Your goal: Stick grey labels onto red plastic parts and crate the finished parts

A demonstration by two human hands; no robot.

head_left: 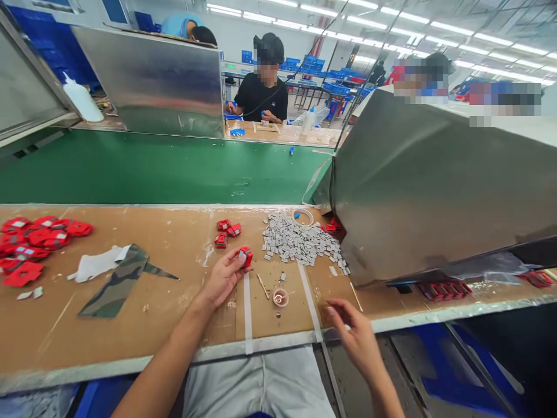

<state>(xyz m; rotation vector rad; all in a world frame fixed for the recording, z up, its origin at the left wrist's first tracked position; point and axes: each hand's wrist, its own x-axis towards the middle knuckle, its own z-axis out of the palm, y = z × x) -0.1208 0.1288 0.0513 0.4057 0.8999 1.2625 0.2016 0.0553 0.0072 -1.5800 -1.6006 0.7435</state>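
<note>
My left hand (226, 274) pinches a small red plastic part (246, 255) with a grey piece on its face, just above the bench. Over the bench's front edge, my right hand (351, 326) hangs with thumb and fingers apart, and nothing shows in it. Between the hands stands a little round cup (281, 298) with a thin stick leaning in it. A wooden stick (263, 286) and a single grey tile (282, 276) lie close by. Beyond is a heap of small grey tiles (300, 239). Behind my left hand sit 3 similar red parts (221, 240).
Red flat pieces (37, 238) pile up at the far left beside a camouflage cloth strip (117, 284). A tape roll (303, 217) borders the tile heap. A large metal panel (435, 186) blocks the right. Across the green belt (174, 168), a person (263, 93) in black sits working.
</note>
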